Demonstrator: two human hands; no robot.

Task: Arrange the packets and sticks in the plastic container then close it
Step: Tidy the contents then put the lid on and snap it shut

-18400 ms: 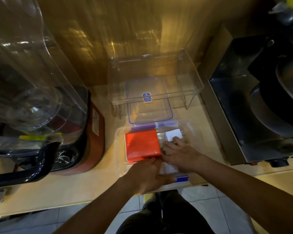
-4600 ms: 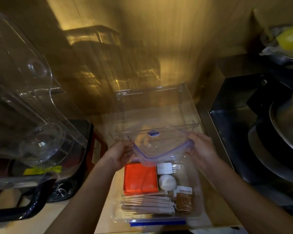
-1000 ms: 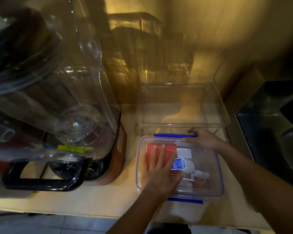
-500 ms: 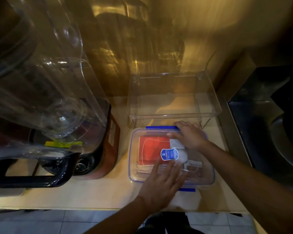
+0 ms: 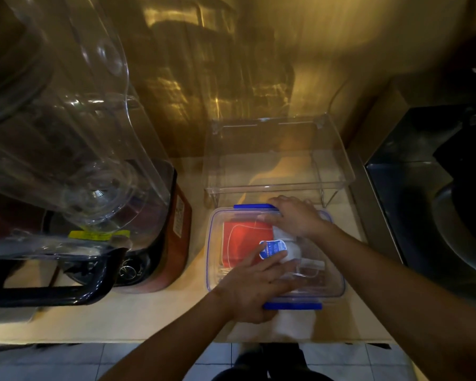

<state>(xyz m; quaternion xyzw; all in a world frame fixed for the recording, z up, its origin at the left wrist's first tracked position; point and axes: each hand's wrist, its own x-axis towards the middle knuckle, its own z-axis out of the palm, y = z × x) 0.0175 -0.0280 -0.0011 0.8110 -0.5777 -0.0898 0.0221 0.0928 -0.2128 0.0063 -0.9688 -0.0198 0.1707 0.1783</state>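
My left hand (image 5: 254,288) lies flat on the lid (image 5: 318,273) of the plastic container (image 5: 211,270), fingers straight and slightly spread, gripping nothing, only pressing down. The outermost fingertip reaches the edge of the blue-and-white label (image 5: 273,248) at the lid's middle. The near blue latch (image 5: 293,306) sits just beside the heel of this hand, at the container's front edge. My right hand (image 5: 296,217) is over the far side of the lid with its fingers (image 5: 276,201) bent down at the rim, right beside the end of the far blue latch (image 5: 254,206). Whether they hook the edge or only push on it I cannot tell. Between the two sets of fingers, through the clear lid, the orange packet (image 5: 241,240) lies flat inside the container, toward its left half. The things under my left fingers and to the right of the label are too blurred to name. The container rests on the counter (image 5: 121,320), with something white (image 5: 294,325) showing under its front edge, just behind my left wrist. Beyond my right fingertips stands a clear plastic riser (image 5: 278,188). Off to the left of my left hand is a blender (image 5: 176,232) with a red base and a big clear jar (image 5: 66,133). To the right of my right forearm there is a dark metal appliance (image 5: 423,215).
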